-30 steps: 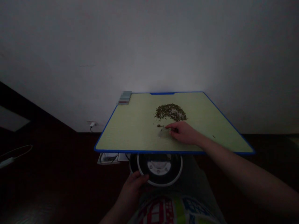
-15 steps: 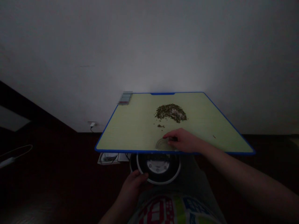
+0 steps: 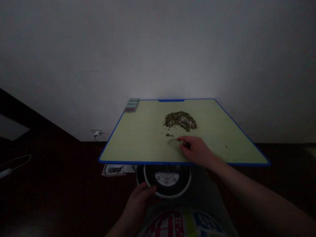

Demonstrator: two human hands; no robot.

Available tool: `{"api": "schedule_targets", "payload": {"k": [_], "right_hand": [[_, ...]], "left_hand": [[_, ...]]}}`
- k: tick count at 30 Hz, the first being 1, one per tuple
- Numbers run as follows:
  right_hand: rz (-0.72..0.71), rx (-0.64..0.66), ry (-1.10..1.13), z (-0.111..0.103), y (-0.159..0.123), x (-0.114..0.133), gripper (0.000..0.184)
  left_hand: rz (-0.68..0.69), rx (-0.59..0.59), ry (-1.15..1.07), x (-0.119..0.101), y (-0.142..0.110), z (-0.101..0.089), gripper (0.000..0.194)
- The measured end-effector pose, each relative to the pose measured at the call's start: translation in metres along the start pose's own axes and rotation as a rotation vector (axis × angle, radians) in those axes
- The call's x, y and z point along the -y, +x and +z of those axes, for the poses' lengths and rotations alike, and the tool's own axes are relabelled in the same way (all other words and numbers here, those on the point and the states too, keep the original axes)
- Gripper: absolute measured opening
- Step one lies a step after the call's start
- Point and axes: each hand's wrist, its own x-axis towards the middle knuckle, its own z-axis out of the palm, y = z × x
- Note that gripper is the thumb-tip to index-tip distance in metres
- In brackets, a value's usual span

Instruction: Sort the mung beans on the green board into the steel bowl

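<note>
A pale green table (image 3: pixel 138 138) with a blue rim carries a heap of small green and white grains (image 3: pixel 180 119). A few stray grains (image 3: pixel 169 135) lie in front of the heap. My right hand (image 3: pixel 196 149) rests on the table just below them, fingers closed on a small clear round dish (image 3: pixel 173 142) that is tipped up on edge. My left hand (image 3: pixel 139 199) is below the table's near edge, fingers curled on the rim of a round black and white bowl (image 3: pixel 167 181) in my lap.
The room is dim, with a plain white wall behind the table. A wall socket with a plug (image 3: pixel 96 133) sits low on the left. A white cable (image 3: pixel 14 163) lies on the dark floor. A white object (image 3: pixel 115 169) is under the table.
My right hand pulled the clear dish toward the table's near edge, then moved it back up near the stray grains and tilted it. My left hand stayed on the bowl.
</note>
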Motion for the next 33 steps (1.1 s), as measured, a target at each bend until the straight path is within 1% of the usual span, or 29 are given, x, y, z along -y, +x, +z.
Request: {"api": "schedule_targets", "payload": {"k": [5, 12, 15, 23, 28, 33], "right_hand": [[0.047, -0.088, -0.084, 0.006, 0.009, 0.008, 0.031], [0.119, -0.125, -0.127, -0.004, 0.012, -0.008, 0.029], [0.117, -0.124, -0.131, -0.006, 0.014, -0.012, 0.03], [0.078, -0.102, -0.112, -0.005, 0.021, -0.02, 0.029], [0.058, -0.075, -0.109, -0.008, 0.024, -0.022, 0.032], [0.069, -0.052, -0.129, -0.009, 0.028, -0.023, 0.031]], "left_hand": [[-0.021, 0.036, -0.045, -0.002, -0.002, 0.001, 0.022], [-0.029, -0.003, -0.046, -0.002, -0.002, -0.001, 0.019], [-0.02, -0.025, -0.019, -0.003, 0.0, -0.002, 0.02], [-0.02, 0.003, -0.02, -0.002, 0.0, -0.002, 0.022], [-0.014, -0.036, -0.002, -0.003, 0.0, -0.001, 0.02], [-0.023, -0.013, -0.028, -0.003, 0.001, -0.002, 0.021]]}}
